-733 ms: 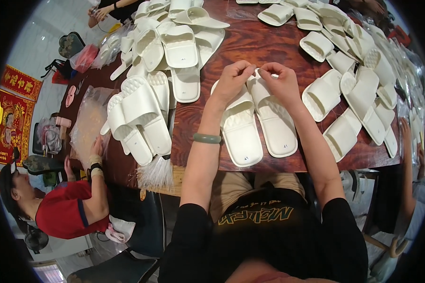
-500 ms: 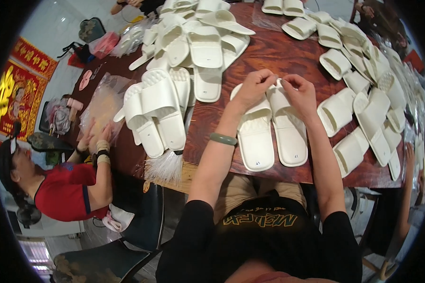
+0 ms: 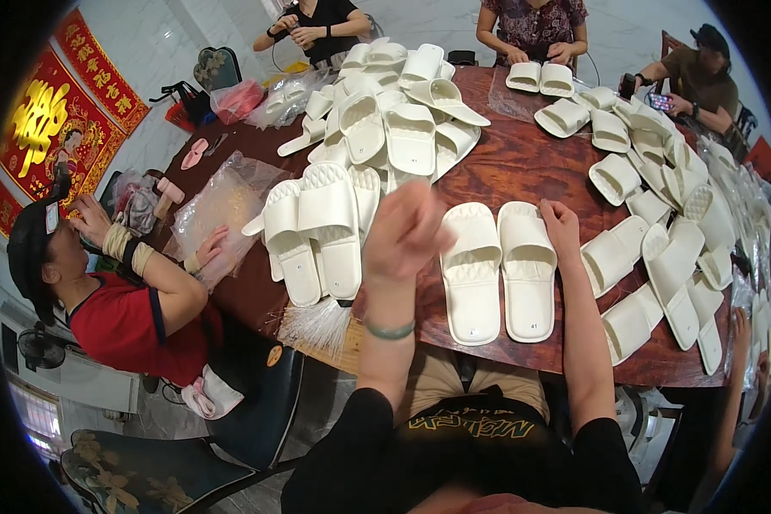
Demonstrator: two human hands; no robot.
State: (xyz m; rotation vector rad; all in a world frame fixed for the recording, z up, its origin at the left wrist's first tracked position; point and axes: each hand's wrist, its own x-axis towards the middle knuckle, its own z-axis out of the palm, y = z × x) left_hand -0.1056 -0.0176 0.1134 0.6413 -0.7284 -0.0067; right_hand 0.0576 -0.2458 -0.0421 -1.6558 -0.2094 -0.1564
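A pair of white slippers lies side by side on the table before me: the left slipper (image 3: 473, 300) and the right slipper (image 3: 528, 300), their open heel ends toward me. My left hand (image 3: 407, 231) is raised beside the left slipper, apart from it. Motion smears its fingers, so I cannot make out whether it holds anything. At the far outer edge of the right slipper, my right hand (image 3: 561, 231) has its fingers bent against the rim, gripping it. A green bangle (image 3: 390, 330) circles my left wrist.
Slippers are heaped at the far middle (image 3: 415, 128), stacked at left (image 3: 317, 223) and spread at right (image 3: 651, 248). Thin white strands (image 3: 317, 327) hang at the near table edge. A person in red (image 3: 137, 317) sits left; others sit across. A chair (image 3: 171, 471) stands lower left.
My two hands were together at the slippers' far ends; now they are apart, the left drawn back leftward and the right at the outer edge. The view has tilted up, showing more people.
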